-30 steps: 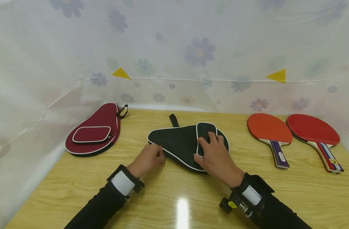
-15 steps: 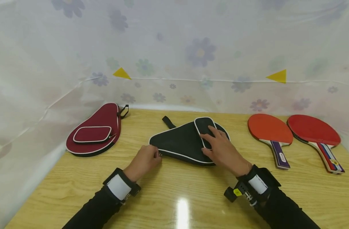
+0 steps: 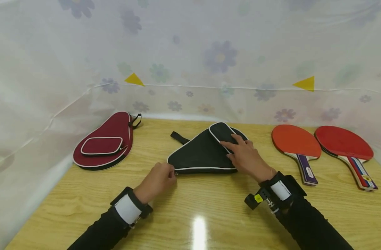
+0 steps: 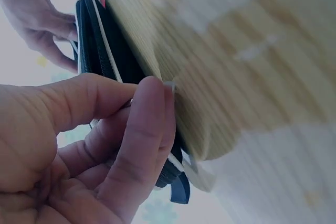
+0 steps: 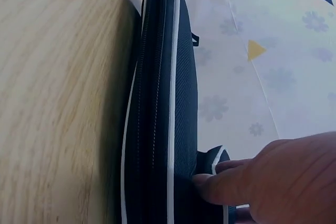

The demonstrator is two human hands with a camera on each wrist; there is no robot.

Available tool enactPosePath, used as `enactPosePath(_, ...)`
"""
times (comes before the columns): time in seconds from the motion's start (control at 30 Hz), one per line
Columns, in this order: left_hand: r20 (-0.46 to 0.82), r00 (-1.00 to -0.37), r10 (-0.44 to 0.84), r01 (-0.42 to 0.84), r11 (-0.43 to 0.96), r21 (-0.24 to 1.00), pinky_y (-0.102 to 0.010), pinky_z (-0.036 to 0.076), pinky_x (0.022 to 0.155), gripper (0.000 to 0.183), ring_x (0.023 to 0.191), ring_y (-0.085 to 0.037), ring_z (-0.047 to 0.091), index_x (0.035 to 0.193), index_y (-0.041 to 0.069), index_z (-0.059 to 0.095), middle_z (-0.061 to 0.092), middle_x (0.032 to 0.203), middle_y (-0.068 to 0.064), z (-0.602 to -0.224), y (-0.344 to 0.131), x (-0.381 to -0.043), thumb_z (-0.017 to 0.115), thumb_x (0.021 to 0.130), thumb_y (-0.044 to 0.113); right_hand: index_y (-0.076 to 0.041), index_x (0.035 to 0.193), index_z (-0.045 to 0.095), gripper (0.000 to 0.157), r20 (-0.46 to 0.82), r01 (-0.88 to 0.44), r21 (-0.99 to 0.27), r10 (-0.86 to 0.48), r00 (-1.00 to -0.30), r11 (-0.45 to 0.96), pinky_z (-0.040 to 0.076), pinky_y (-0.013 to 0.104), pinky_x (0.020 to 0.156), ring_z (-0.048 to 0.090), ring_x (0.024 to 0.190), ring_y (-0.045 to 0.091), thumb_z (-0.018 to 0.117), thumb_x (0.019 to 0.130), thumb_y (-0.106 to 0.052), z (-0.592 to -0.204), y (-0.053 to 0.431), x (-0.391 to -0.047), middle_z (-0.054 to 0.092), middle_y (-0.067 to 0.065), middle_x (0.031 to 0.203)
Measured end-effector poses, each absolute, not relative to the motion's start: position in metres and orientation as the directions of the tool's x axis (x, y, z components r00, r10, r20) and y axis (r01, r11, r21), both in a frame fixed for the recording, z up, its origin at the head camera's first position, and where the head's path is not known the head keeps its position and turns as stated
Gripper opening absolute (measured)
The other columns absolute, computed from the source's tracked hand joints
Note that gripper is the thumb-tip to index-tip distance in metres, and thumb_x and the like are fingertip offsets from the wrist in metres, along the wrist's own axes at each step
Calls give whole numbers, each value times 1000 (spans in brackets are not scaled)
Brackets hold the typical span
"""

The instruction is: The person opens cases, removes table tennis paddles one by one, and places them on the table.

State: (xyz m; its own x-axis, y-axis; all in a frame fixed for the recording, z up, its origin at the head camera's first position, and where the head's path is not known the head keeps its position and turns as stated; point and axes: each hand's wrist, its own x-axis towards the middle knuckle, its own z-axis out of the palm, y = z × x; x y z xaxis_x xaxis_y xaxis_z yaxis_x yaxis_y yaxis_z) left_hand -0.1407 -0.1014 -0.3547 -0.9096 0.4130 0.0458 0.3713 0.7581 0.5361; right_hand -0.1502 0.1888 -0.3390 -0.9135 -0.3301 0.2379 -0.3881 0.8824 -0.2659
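Wooden table [image 3: 209, 215] backed by a flowered plastic sheet [image 3: 190, 52] fills the head view. At centre frame the left hand [image 3: 157, 180] pinches, thumb against forefinger, the zip end at the narrow lower-left corner of the black racket case [image 3: 199, 156]; the pull itself is hidden. The right hand [image 3: 246, 158], fingers straight, presses on the case's raised pocket at upper centre. Judged risks: the pinch is small and could slip off the pull; a flat press may let the case slide or turn on the glossy wood. A maroon case [image 3: 104, 142] lies at left; two paddles [image 3: 321, 149] at right stand well apart.
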Motion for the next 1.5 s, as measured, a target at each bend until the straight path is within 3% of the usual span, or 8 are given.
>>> enactPosePath(0.1, 28, -898, 440, 385, 752, 535, -22, 29, 48, 35, 49, -8, 36, 57, 9, 50, 40, 54, 6, -356, -98, -136, 65, 83, -9, -7, 136, 63, 42, 267, -392, -261, -324, -908, 882, 42, 68, 95, 42, 134, 51, 64, 95, 1, -341, 190, -156, 44, 33, 144)
enactPosePath(0.27, 64, -862, 503, 465, 734, 494, -21, 18, 45, 49, 46, -5, 19, 51, 16, 33, 20, 51, 11, -359, -85, -124, 62, 81, -9, -11, 136, 64, 39, 312, -268, -272, -178, -933, 924, 45, 67, 84, 42, 121, 61, 60, 98, -1, -353, 179, -162, 45, 35, 141)
enactPosePath(0.33, 92, -852, 516, 493, 730, 474, -22, 17, 45, 51, 47, -4, 16, 50, 18, 29, 16, 52, 12, -360, -80, -119, 62, 79, -9, -8, 136, 61, 38, 345, -218, -275, -116, -932, 936, 43, 67, 86, 42, 117, 60, 61, 98, -6, -358, 169, -161, 43, 36, 139)
enactPosePath(0.43, 106, -848, 519, 504, 728, 466, -22, 17, 44, 52, 47, -4, 15, 49, 18, 28, 16, 52, 13, -361, -72, -114, 62, 79, -8, 1, 133, 55, 43, 403, -169, -286, -42, -914, 943, 38, 64, 92, 40, 111, 54, 68, 97, -16, -364, 153, -156, 40, 37, 130)
enactPosePath(0.67, 124, -839, 530, 527, 735, 426, -22, 22, 42, 47, 45, -4, 24, 49, 17, 37, 22, 51, 13, -358, -56, -107, 65, 80, -4, 9, 107, 55, 56, 405, -166, -339, -16, -914, 926, 40, 59, 80, 45, 93, 48, 74, 91, -41, -361, 111, -139, 44, 31, 104)
enactPosePath(0.97, 116, -815, 567, 552, 700, 453, -21, 25, 42, 42, 44, -4, 27, 52, 17, 42, 26, 51, 12, -357, -48, -105, 61, 81, -6, 9, 125, 53, 70, 228, -115, -392, -25, -973, 913, 31, 74, 97, 41, 118, 60, 76, 88, -46, -355, 88, -136, 42, 39, 126)
enactPosePath(1.17, 69, -817, 572, 522, 683, 512, -21, 23, 42, 49, 42, -3, 24, 50, 18, 35, 23, 48, 13, -358, -55, -110, 64, 82, -5, 6, 142, 45, 82, 79, -72, -400, -44, -996, 914, 25, 74, 104, 32, 130, 60, 73, 89, -50, -350, 96, -141, 35, 39, 139)
enactPosePath(1.5, 41, -820, 571, 484, 652, 584, -20, 26, 43, 44, 42, -4, 32, 52, 16, 40, 33, 48, 12, -358, -61, -113, 65, 83, -3, 3, 149, 40, 83, -10, -121, -422, -138, -990, 899, 17, 74, 109, 24, 138, 58, 72, 91, -48, -344, 112, -144, 29, 37, 147)
